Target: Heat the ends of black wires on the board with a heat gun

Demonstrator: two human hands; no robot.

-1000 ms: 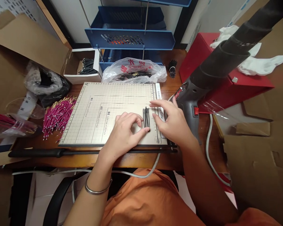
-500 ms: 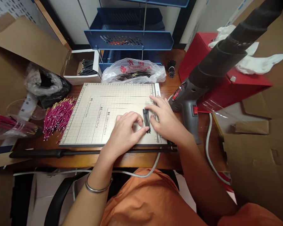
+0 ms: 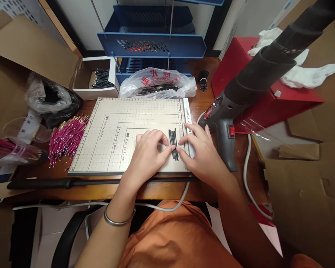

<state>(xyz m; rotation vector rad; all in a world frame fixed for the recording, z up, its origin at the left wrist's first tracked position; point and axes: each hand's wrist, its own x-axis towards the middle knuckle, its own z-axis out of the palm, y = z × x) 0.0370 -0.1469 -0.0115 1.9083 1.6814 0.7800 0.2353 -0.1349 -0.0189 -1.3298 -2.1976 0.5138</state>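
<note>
Counts on the bench — two hands, one board

One left hand (image 3: 149, 154), one right hand (image 3: 202, 154), one gridded cutting board (image 3: 123, 123), one small bunch of black wires (image 3: 173, 143) — single strands too fine to count — one heat gun (image 3: 226, 123), one red box (image 3: 254, 89), one pile of magenta wires (image 3: 67, 136).

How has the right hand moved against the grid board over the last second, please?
Yes. The right hand has drawn toward the board's near edge, closing on the black tubes.
</note>
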